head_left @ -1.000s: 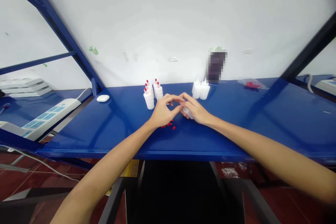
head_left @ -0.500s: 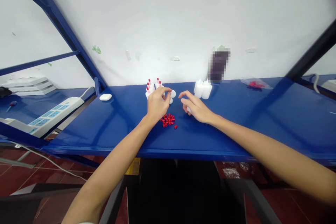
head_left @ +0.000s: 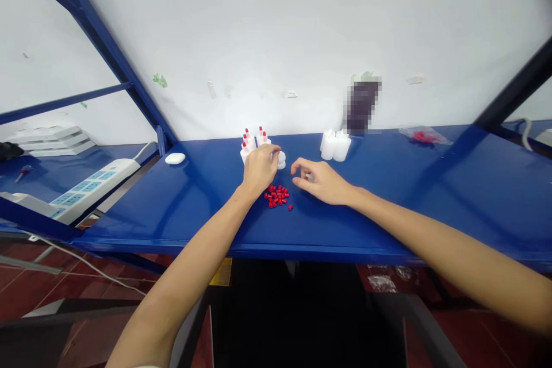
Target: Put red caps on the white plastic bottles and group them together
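My left hand (head_left: 260, 168) is closed around a small white bottle (head_left: 280, 159) and holds it right beside a cluster of white bottles with red caps (head_left: 252, 142) near the back of the blue table (head_left: 172, 213). A pile of loose red caps (head_left: 278, 195) lies just in front of that hand. My right hand (head_left: 322, 182) rests on the table to the right of the pile, with its fingers loosely curled and apart and nothing clearly in them. Uncapped white bottles (head_left: 335, 146) stand behind my right hand.
A small white oval object (head_left: 175, 158) lies at the back left. A white power strip (head_left: 86, 184) sits on the lower shelf at the left. A clear bag with red caps (head_left: 425, 137) is at the back right, next to a blurred dark object (head_left: 362, 104) by the wall.
My hands were joined over a bottle. They have parted: my left hand carried a bottle back and left to the capped cluster, uncovering the red caps, while my right hand stayed put.
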Motion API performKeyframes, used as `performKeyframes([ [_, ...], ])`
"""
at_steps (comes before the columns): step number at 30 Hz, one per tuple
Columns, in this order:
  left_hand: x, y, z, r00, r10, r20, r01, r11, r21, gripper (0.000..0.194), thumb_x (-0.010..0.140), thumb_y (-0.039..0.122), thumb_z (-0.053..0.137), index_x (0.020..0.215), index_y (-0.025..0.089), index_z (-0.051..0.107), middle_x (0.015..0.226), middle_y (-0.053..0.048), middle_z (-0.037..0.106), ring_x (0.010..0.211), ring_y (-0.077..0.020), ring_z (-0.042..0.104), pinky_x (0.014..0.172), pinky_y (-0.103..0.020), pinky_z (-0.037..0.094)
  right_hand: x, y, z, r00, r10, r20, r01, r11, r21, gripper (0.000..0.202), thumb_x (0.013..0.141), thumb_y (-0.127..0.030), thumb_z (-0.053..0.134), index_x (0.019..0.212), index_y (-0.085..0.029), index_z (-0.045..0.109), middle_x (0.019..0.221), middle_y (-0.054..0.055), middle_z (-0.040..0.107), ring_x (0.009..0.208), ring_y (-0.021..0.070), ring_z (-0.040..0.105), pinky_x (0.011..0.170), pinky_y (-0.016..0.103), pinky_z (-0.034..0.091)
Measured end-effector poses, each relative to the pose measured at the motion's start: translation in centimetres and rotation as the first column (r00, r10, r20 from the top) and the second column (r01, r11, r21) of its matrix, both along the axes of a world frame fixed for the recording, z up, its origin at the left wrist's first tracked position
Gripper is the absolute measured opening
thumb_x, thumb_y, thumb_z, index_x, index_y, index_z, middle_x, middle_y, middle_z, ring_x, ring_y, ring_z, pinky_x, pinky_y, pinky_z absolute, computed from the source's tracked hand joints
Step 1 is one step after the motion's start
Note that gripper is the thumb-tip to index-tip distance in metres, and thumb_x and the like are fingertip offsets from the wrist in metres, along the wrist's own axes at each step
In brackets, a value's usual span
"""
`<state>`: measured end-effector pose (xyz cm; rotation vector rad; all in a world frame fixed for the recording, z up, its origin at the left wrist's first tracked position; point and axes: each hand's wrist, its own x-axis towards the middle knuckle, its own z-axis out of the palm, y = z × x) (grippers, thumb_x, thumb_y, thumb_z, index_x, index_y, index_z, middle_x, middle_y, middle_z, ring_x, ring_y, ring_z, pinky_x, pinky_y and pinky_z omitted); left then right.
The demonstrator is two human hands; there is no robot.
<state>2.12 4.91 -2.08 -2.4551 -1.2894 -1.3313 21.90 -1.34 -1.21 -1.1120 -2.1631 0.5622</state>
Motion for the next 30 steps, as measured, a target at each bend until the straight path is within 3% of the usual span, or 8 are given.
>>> performKeyframes([
  [3,0.1,0.0,0.0,0.999,-0.012,-0.03,0.012,1.0,-0.009,0.02,0.091,0.014,0.053,0.099,0.016,0.072,0.1,-0.01,0.075,0.095,-0.0241,0.07,0.087,-0.037,0.053,0.0,-0.3,0.3,0.99,0.026,0.139,-0.032,0.998,0.045,0.014,0.086,-0.026,0.059,0.098,-0.022,0.062,0.066,-0.005,0.056,0.059,0.0122,0.05,0.063,0.027,0.033],
  [7,0.3,-0.4,0.2,0.998,0.001,-0.068,-0.002,1.0,-0.013,0.02,0.088,0.012,0.053,0.097,0.015,0.071,0.098,-0.01,0.074,0.091,-0.0233,0.069,0.086,-0.037,0.054,0.0,-0.9,0.9,0.958,0.158,0.24,-0.173,0.984,0.041,0.014,0.081,-0.024,0.063,0.095,-0.022,0.066,0.061,-0.006,0.054,0.055,0.0109,0.049,0.061,0.026,0.032],
  [11,0.2,-1.0,0.5,0.993,0.053,-0.109,-0.056,0.998,-0.028,0.019,0.086,0.012,0.054,0.094,0.015,0.07,0.097,-0.011,0.072,0.088,-0.0241,0.069,0.082,-0.037,0.054,0.0,-1.7,1.3,0.929,0.264,0.258,-0.275,0.961,0.007,0.014,0.08,-0.028,0.068,0.092,-0.022,0.07,0.058,-0.007,0.054,0.052,0.0101,0.048,0.06,0.025,0.032],
  [17,-0.1,-2.3,1.0,0.985,0.105,-0.135,-0.098,0.994,0.057,0.018,0.089,0.016,0.053,0.098,0.014,0.069,0.101,-0.013,0.069,0.084,-0.0228,0.068,0.075,-0.035,0.054,-0.3,-1.9,1.2,0.93,0.297,0.216,-0.299,0.954,-0.023,0.012,0.082,-0.031,0.07,0.088,-0.024,0.078,0.053,-0.007,0.051,0.048,0.0094,0.045,0.057,0.025,0.03],
  [20,-0.3,-2.8,1.5,0.985,-0.082,-0.149,0.097,0.991,0.093,0.021,0.096,0.02,0.05,0.106,0.017,0.068,0.106,-0.012,0.069,0.09,-0.0206,0.068,0.077,-0.032,0.054,-0.4,-1.6,1.1,0.93,0.282,0.236,-0.284,0.958,-0.024,0.011,0.084,-0.029,0.069,0.085,-0.025,0.078,0.055,-0.005,0.054,0.051,0.0098,0.047,0.057,0.026,0.03],
  [24,-0.8,-2.9,1.9,0.882,-0.439,-0.173,0.442,0.897,-0.023,0.027,0.101,0.023,0.046,0.123,0.022,0.062,0.116,-0.008,0.07,0.103,-0.0174,0.068,0.087,-0.031,0.054,-0.3,-1.6,1.3,0.952,0.221,0.21,-0.215,0.975,-0.054,0.013,0.086,-0.027,0.066,0.082,-0.021,0.076,0.054,-0.005,0.054,0.047,0.0092,0.045,0.056,0.026,0.032],
  [30,-1.2,-2.6,1.7,0.831,-0.553,-0.055,0.54,0.827,-0.16,0.028,0.102,0.023,0.043,0.12,0.02,0.065,0.106,-0.007,0.075,0.096,-0.0153,0.071,0.085,-0.029,0.056,-0.4,-1.6,1.2,0.949,0.232,0.212,-0.231,0.972,-0.032,0.012,0.083,-0.033,0.071,0.088,-0.023,0.076,0.051,-0.007,0.05,0.047,0.0098,0.044,0.055,0.026,0.029],
])
